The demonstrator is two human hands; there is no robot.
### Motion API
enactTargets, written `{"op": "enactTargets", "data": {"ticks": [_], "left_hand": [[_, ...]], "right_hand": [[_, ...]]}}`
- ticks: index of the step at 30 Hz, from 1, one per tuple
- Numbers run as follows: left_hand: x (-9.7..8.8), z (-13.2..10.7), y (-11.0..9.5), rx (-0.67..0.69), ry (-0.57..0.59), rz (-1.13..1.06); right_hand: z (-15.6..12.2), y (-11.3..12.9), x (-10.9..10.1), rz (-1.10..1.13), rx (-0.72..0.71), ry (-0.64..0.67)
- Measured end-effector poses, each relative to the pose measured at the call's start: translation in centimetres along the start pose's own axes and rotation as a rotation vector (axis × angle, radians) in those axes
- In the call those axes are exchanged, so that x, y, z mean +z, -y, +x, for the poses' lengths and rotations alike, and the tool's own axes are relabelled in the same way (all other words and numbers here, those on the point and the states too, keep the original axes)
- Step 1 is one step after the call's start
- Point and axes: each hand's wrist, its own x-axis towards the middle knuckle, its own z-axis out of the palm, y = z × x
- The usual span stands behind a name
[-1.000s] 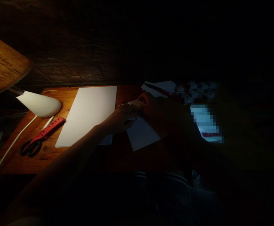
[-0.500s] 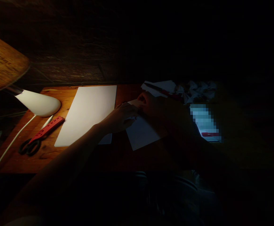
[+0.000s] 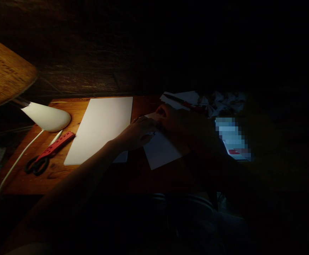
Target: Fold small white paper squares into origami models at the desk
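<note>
Both hands rest on a small white sheet of paper (image 3: 161, 152) lying on a wooden table (image 3: 64, 173) in dim light. My left hand (image 3: 138, 132) lies over the sheet's upper left part, fingers curled down and pressing on it. My right hand (image 3: 174, 120) is in shadow at the sheet's top edge, fingers bent onto the paper. Whether either hand pinches a fold is too dark to tell.
A larger white sheet (image 3: 101, 127) lies to the left. Red-sheathed scissors (image 3: 48, 152), a pen (image 3: 55, 137) and a white lamp (image 3: 46, 118) with its cord sit at far left. Crumpled papers (image 3: 218, 101) lie at the back; a lit screen (image 3: 234, 140) glows right.
</note>
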Motion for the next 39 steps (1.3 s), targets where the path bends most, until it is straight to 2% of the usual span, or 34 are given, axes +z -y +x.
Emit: {"op": "enactTargets", "data": {"ticks": [17, 25, 39], "left_hand": [[-0.8, 0.5, -0.5, 0.001, 0.009, -0.030], [-0.9, 0.3, -0.3, 0.011, 0.003, -0.043], [-0.7, 0.1, -0.1, -0.012, 0.016, -0.044]], "right_hand": [[-0.1, 0.8, -0.3, -0.023, 0.046, 0.006], [-0.2, 0.0, -0.1, -0.014, -0.006, 0.004], [-0.1, -0.4, -0.2, 0.015, 0.059, 0.039]]}}
